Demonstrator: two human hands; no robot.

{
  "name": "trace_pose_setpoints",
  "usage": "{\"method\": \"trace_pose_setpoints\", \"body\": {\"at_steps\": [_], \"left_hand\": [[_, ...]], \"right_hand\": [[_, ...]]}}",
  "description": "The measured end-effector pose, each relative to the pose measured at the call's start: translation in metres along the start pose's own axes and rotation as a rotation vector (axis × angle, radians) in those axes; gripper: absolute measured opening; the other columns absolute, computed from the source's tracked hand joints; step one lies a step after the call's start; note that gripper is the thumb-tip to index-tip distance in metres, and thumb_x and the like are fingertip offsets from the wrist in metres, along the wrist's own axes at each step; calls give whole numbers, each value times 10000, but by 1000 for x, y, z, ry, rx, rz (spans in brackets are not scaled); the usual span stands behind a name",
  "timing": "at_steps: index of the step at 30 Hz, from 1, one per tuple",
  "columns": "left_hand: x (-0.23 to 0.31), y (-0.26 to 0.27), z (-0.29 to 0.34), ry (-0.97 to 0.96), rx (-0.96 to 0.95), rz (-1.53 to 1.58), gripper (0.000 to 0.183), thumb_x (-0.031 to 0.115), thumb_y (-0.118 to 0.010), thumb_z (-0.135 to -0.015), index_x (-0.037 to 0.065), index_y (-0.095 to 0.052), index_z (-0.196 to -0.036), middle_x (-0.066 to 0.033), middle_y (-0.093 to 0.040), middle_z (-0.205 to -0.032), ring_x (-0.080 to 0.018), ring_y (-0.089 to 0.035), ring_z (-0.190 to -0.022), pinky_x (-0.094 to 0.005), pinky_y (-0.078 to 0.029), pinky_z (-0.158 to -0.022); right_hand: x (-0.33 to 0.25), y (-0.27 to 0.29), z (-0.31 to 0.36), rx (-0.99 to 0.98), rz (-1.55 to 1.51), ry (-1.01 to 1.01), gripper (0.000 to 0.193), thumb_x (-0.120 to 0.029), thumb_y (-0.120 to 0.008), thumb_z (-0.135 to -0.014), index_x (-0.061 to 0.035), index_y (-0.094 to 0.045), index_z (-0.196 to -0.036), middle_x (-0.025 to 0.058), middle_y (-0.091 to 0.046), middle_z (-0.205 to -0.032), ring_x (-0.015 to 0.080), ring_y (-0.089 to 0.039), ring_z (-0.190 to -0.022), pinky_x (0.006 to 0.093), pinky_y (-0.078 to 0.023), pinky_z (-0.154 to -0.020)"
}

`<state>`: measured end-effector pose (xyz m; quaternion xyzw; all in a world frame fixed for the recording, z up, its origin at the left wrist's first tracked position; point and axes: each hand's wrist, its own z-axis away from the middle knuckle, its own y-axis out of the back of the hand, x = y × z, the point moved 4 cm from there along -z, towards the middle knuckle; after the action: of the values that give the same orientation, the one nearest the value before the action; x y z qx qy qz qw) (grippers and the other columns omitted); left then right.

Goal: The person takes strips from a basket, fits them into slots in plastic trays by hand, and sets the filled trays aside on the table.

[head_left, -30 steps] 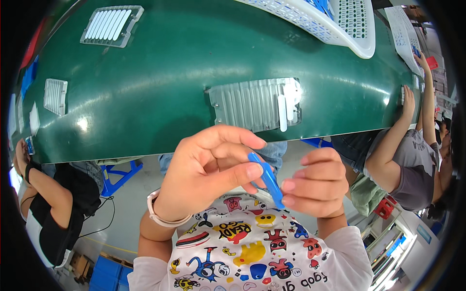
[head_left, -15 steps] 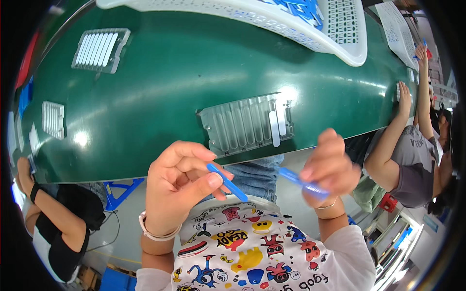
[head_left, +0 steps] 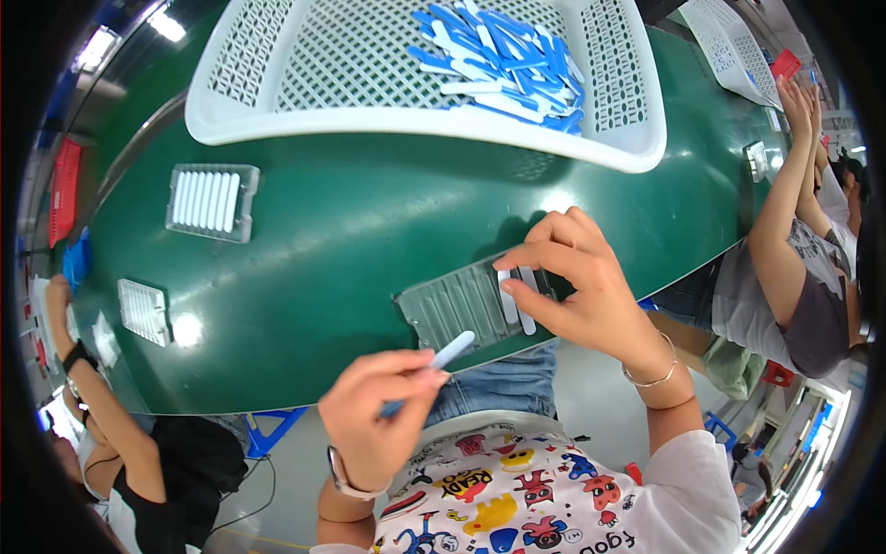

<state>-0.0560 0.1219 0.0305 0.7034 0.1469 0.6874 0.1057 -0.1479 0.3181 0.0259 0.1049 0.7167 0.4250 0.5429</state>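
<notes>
In front of me, near the table's edge, lies a clear plastic tray (head_left: 441, 312) with parallel slots. Two slim white sticks with rounded ends are side by side at its right end. My right hand (head_left: 581, 282) pinches the inner white stick (head_left: 508, 303) between thumb and fingers, over the tray. Beside it rests the outer white stick (head_left: 528, 319), partly behind the fingers. My left hand (head_left: 380, 406) is closed on a slim blue-and-white plastic stick (head_left: 453, 350), its pale end pointing toward the tray's near left corner.
A white perforated basket (head_left: 305, 127) with many blue and white sticks (head_left: 517, 65) stands at the back. Two trays, one filled with white sticks (head_left: 208, 201) and another slotted tray (head_left: 143, 312), lie left. Co-workers' arms (head_left: 780, 208) reach in at both sides.
My right hand has moved from the table's edge up to the tray, and a white stick is now in its fingers there. My left hand has turned its stick toward the tray. The view has shifted.
</notes>
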Motion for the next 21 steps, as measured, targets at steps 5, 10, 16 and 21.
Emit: {"method": "trace_pose_setpoints", "body": {"at_steps": [5, 10, 16, 21], "left_hand": [[5, -9, 2, -346, 70, -253, 218, -55, -745, -638, 41, -655, -811, -63, -603, -856, -199, -590, -676, -283, -478, -573], [10, -41, -13, -576, -115, -419, 226, -17, -686, -660, -3, -641, -881, -72, -566, -872, -219, -525, -747, -306, -451, -619], [16, -56, -12, -551, -207, -581, 250, 82, -697, -711, 0, -625, -936, -66, -540, -865, -220, -499, -757, -337, -399, -673], [20, -61, -14, -494, -234, -666, 329, 157, -716, -728, 2, -623, -1003, -65, -524, -855, -214, -489, -761, -346, -376, -675]], "right_hand": [[2, 0, -8, -2, -76, -105, 220, -124, -683, -730, -91, -622, -938, 42, -498, -793, 215, -462, -771, 325, -361, -698], [2, 10, 1, 108, -138, -44, 230, -147, -706, -728, -77, -615, -927, 54, -499, -796, 222, -480, -760, 330, -373, -696], [0, 19, 40, 249, -39, 72, 186, -122, -721, -710, -88, -653, -880, 41, -522, -806, 208, -464, -721, 313, -368, -679], [-6, 7, 53, 103, 287, 247, 266, -241, -710, -702, -158, -673, -952, 38, -520, -1191, 245, -452, -990, 381, -315, -797]]}}
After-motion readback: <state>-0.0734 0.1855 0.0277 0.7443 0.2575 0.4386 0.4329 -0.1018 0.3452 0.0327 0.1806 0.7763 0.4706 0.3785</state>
